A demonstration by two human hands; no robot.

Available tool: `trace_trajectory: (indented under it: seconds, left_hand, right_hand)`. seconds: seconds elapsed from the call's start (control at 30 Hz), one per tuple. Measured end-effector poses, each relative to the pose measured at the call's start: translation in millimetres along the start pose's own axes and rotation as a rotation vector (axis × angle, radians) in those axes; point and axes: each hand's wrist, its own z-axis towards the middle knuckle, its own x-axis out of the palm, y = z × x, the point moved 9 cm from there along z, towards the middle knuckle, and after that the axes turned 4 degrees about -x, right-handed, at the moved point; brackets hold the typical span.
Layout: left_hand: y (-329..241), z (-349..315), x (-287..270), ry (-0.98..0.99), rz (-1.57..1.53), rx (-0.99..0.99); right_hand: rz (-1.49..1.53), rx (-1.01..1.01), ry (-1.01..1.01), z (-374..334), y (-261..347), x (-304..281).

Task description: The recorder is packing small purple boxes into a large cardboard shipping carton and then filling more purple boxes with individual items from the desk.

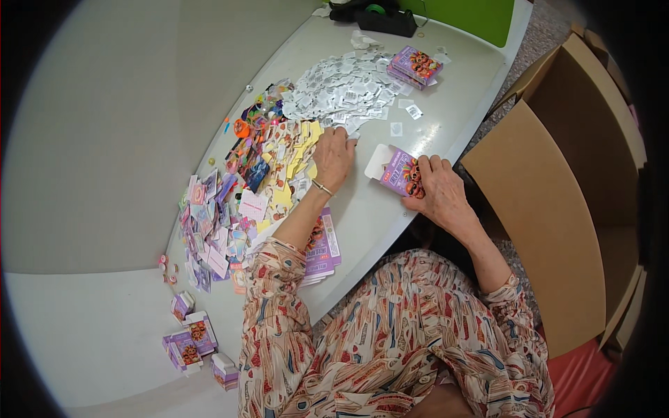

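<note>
My right hand (440, 189) grips a small purple cardboard box (399, 171) with colourful characters on its front. The box lies tilted just above or on the table near its front edge, and its white end flap stands out toward the left. My left hand (334, 159) is at the edge of the heaps, fingers bent down and close together. Beside its fingertips are the yellow-backed cards (301, 150) and the heap of small white printed packets (341, 87). What its fingertips hold, if anything, is hidden. Under my left forearm lie flat purple box blanks (322, 251).
Closed purple boxes (416, 65) are stacked at the far right. Colourful trinkets (254, 132) and pastel cards (205, 226) heap at the left. More small boxes (187, 348) sit lower left. A black tape dispenser (383, 21) stands at the back; a large open carton (543, 209) is on the right.
</note>
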Motion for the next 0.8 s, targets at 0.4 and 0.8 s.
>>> trace_trajectory:
  seconds: [0.4,0.8]
  left_hand:
    - [27.1,3.5,-39.0,-0.024,-0.357,-0.147]
    - [4.9,-7.9,-8.2,0.021,-0.018,-0.015]
  right_hand:
    - [0.004,0.001,0.01,1.8,-0.8,3.8]
    - [0.011,-0.005,0.004,5.3,2.3,6.0]
